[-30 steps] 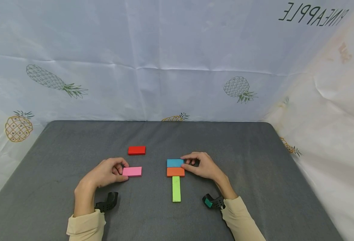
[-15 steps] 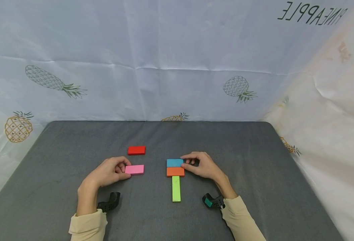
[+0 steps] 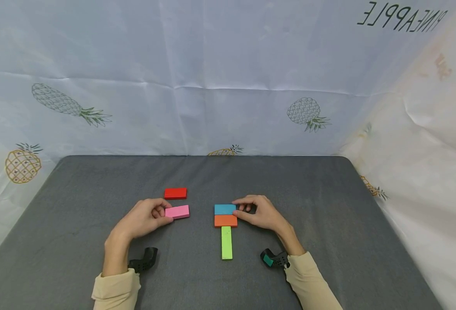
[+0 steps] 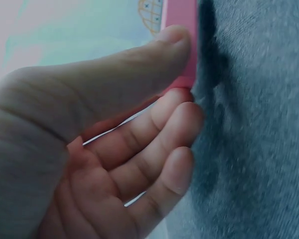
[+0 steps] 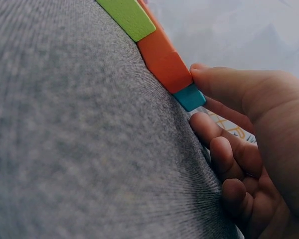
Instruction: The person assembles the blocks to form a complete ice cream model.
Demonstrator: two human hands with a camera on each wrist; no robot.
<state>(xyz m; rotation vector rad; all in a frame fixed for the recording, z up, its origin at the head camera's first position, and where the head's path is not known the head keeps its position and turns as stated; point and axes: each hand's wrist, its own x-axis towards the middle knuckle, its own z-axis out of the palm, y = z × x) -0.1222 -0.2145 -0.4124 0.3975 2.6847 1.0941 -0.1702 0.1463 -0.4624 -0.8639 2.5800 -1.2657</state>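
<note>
My left hand (image 3: 144,218) pinches the left end of a pink block (image 3: 178,212) between thumb and fingers; the block is turned slightly, its right end farther from me. In the left wrist view the thumb presses the pink block's (image 4: 182,12) near end, close over the grey cloth. Thumb and index finger of my right hand (image 3: 260,213) pinch the right end of a blue block (image 3: 224,209). Against its near side lies an orange block (image 3: 226,221). A lime green block (image 3: 226,243) extends from the orange one toward me, forming a T-like figure.
Just beyond the pink block lies a red block (image 3: 175,193). Everything rests on a dark grey cloth-covered table (image 3: 309,185). A pale curtain (image 3: 228,51) printed with pineapples hangs along the table's far edge and sides.
The left hand has carried the pink block away from me and rightward, nearer the red block, and turned it slightly. The right hand and the blue, orange and green blocks have stayed put.
</note>
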